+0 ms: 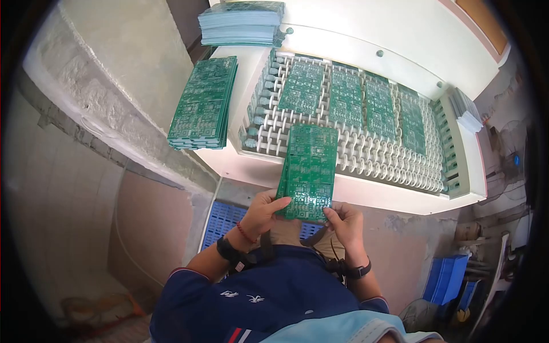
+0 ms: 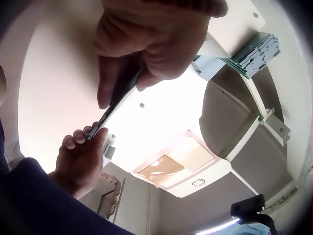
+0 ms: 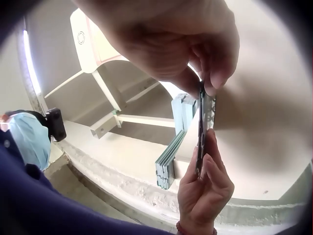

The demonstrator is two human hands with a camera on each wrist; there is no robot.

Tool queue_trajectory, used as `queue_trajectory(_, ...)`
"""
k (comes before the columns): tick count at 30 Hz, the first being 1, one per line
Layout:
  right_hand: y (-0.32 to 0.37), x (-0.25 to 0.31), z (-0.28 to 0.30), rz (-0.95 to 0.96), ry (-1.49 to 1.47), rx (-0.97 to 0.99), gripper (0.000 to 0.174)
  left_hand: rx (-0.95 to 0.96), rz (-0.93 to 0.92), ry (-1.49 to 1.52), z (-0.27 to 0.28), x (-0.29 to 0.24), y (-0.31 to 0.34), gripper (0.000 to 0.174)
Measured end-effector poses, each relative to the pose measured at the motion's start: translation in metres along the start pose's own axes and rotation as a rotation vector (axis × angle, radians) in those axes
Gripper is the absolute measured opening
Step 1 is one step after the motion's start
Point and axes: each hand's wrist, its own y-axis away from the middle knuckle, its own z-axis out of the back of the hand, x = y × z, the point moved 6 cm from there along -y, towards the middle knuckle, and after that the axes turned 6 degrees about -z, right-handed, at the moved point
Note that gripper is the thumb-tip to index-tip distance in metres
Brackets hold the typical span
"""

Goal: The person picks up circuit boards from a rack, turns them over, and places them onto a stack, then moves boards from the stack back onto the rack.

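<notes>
Pinching the near left edge with thumb in front and fingers behind, the left hand (image 1: 264,212) holds a thin stack of green circuit boards (image 1: 311,166); the right hand (image 1: 346,224) pinches the near right corner similarly. This two-sided hold probably steadies the stack and leaves most of its face uncovered. How many boards it has, I cannot tell. In the head view, the stack crosses the front edge of the white machine (image 1: 372,191). Beyond it, four single boards (image 1: 301,87) lie flat on white rollers (image 1: 374,154), side by side, perhaps to avoid overlapping. At the left, a green pile (image 1: 201,103) rests on the machine's ledge, seemingly for easy reach. Farther back stands a blue-edged pile (image 1: 240,27).
</notes>
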Motion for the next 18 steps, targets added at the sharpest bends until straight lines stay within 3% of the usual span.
queue_trajectory(5,-0.003,-0.014,0.010,-0.122,-0.269,-0.021,0.012,-0.050,-0.041,-0.081,0.006,0.002,-0.006,0.023)
queue_trajectory(7,0.001,-0.018,0.023,-0.121,-0.276,-0.039,0.011,-0.131,-0.048,-0.066,0.010,-0.005,-0.003,0.022)
queue_trajectory(18,-0.027,-0.019,0.080,-0.059,-0.205,-0.206,0.014,-0.162,-0.091,-0.146,0.017,-0.034,-0.019,0.023)
